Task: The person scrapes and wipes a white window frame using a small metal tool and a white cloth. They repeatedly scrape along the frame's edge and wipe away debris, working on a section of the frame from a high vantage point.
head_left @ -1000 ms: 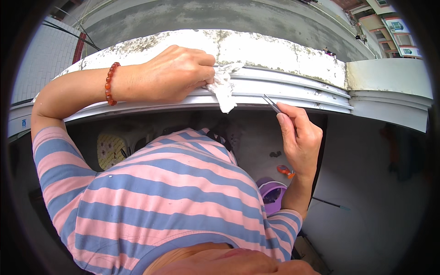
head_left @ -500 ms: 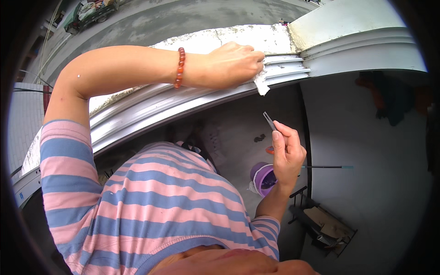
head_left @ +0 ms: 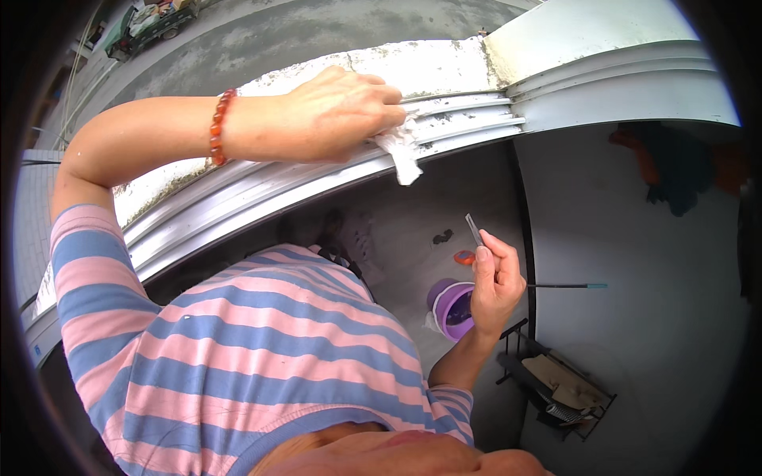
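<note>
My left hand (head_left: 341,115) is closed around a crumpled white tissue (head_left: 403,155), whose loose end hangs over the inner edge of the window track (head_left: 468,119). Dark specks of dirt show on the rails just right of that hand. A bead bracelet (head_left: 217,131) circles the left wrist. Lower and to the right, my right hand (head_left: 498,278) pinches a pair of grey metal tweezers (head_left: 474,229) between thumb and fingers. The tweezers point up and away, with nothing visible at their tips, apart from the track.
A purple bucket (head_left: 441,295) stands on the floor below my right hand, near an orange object (head_left: 464,257). A thin rod (head_left: 567,285) and a dark metal rack (head_left: 556,381) are at the right. Beyond the worn white sill (head_left: 429,67) lies a road with a loaded cart (head_left: 151,28).
My left hand has moved left along the track with the tissue, uncovering specks on the rails. The right hand with the tweezers has shifted slightly left and down.
</note>
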Demonstrator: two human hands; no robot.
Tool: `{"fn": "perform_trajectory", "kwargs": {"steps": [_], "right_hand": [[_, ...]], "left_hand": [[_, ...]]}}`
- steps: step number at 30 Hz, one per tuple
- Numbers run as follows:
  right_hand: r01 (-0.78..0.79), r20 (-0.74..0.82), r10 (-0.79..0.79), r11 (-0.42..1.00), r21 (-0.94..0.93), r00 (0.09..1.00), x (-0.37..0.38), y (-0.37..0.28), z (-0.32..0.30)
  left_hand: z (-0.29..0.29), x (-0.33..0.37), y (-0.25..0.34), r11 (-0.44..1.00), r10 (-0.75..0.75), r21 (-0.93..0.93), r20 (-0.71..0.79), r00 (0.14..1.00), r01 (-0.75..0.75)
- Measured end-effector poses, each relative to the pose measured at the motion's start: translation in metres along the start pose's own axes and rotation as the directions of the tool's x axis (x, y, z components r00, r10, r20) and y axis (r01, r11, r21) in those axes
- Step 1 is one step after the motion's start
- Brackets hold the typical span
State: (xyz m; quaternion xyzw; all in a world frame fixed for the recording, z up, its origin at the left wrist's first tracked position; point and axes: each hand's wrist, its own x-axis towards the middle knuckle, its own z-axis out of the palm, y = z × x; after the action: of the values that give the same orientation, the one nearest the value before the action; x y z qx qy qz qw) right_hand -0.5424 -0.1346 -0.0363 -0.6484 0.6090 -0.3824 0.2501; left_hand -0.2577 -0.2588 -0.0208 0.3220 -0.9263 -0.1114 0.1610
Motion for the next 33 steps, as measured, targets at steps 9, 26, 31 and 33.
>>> {"fn": "perform_trajectory", "kwargs": {"steps": [9,26,31,33], "right_hand": [[0.058,0.088,-0.067,0.994,0.093,0.994,0.01,-0.02,0.01],[0.663,0.497,-0.56,0.747,-0.041,0.663,0.066,-0.081,0.069],[0.837,0.575,-0.664,0.542,-0.071,0.478,0.086,-0.083,0.076],[0.847,0.628,-0.637,0.528,-0.067,0.447,0.088,-0.084,0.074]], "left_hand": [[-0.053,-0.013,-0.001,0.887,-0.381,-0.289,-0.016,0.924,0.361],[-0.013,-0.07,0.039,0.66,-0.487,-0.599,0.119,0.865,0.454],[-0.017,-0.086,0.052,0.836,-0.355,-0.449,-0.002,0.935,0.317],[-0.012,-0.088,0.053,0.879,-0.315,-0.417,-0.14,0.939,0.233]]}}
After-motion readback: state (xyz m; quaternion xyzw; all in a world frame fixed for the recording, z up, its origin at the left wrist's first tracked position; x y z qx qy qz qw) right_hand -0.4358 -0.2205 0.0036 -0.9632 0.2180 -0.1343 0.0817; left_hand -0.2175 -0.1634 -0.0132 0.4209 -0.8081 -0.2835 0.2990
